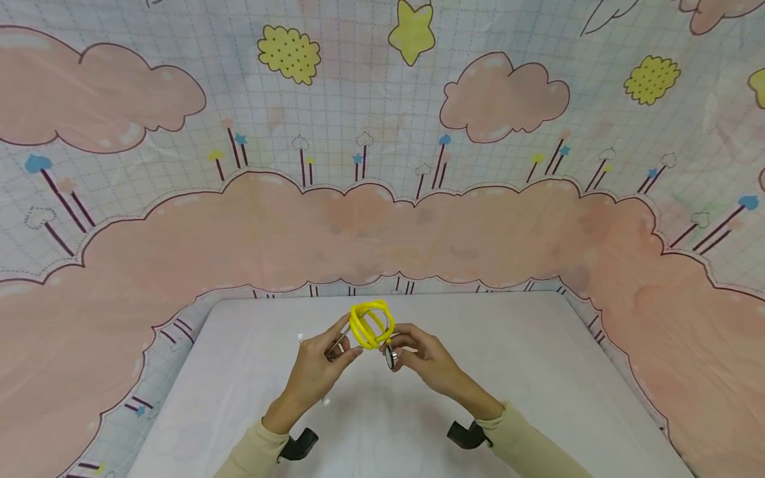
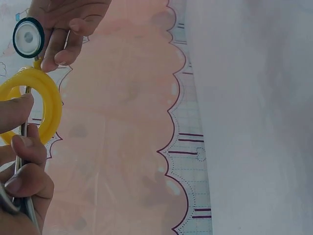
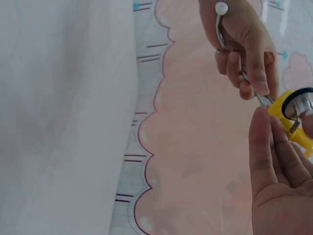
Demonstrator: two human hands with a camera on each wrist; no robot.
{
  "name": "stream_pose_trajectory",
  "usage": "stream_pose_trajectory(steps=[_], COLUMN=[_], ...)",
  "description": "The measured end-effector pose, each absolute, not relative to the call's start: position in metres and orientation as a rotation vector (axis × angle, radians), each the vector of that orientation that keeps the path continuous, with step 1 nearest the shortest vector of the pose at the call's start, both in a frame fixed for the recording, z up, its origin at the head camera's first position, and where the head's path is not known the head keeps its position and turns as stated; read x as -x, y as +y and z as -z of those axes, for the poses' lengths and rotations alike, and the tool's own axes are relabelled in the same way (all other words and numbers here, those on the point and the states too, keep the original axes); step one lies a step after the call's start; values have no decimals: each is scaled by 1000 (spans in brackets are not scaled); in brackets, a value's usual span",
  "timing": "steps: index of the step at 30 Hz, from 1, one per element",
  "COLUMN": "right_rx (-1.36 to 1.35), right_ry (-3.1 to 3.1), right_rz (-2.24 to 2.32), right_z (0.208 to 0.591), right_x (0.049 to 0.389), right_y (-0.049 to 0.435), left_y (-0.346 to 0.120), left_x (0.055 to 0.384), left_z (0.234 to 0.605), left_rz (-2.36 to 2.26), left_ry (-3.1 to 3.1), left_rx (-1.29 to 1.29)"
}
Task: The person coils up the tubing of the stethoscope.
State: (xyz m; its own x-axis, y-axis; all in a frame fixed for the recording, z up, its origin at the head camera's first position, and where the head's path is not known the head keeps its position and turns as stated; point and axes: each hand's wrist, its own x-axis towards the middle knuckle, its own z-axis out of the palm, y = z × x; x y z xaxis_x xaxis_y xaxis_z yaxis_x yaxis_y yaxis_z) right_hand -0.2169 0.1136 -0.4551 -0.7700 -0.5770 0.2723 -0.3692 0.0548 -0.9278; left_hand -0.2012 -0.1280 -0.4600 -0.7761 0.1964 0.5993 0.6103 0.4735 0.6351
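A stethoscope is held up between both hands, its yellow tubing (image 1: 356,326) wound into a loose coil. My left hand (image 1: 313,368) grips the metal ear tubes (image 3: 223,35), with the thumb along them near the coil. A white eartip (image 3: 221,8) sticks out behind that hand. At the coil's right side, my right hand (image 1: 435,365) pinches the round chest piece (image 2: 28,37) between thumb and fingers. The chest piece has a dark rim and a pale face. The fingers partly hide where the tubing meets the metal.
Below the hands lies a white tabletop (image 1: 526,398). A patterned cloth (image 1: 382,232) with pink clouds and stars rises behind it and along its sides. A black strap mount (image 1: 299,445) sits at the left wrist, another (image 1: 467,435) at the right.
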Motion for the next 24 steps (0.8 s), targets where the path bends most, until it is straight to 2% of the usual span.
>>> stream_pose_trajectory(steps=[24], right_rx=[1054], right_ry=[2294], right_rz=[1903], right_z=[462], right_x=[213], right_y=[114], left_y=[-122], left_x=[197], left_z=[456], left_rz=[1234], left_ry=[-2303], left_rx=[694])
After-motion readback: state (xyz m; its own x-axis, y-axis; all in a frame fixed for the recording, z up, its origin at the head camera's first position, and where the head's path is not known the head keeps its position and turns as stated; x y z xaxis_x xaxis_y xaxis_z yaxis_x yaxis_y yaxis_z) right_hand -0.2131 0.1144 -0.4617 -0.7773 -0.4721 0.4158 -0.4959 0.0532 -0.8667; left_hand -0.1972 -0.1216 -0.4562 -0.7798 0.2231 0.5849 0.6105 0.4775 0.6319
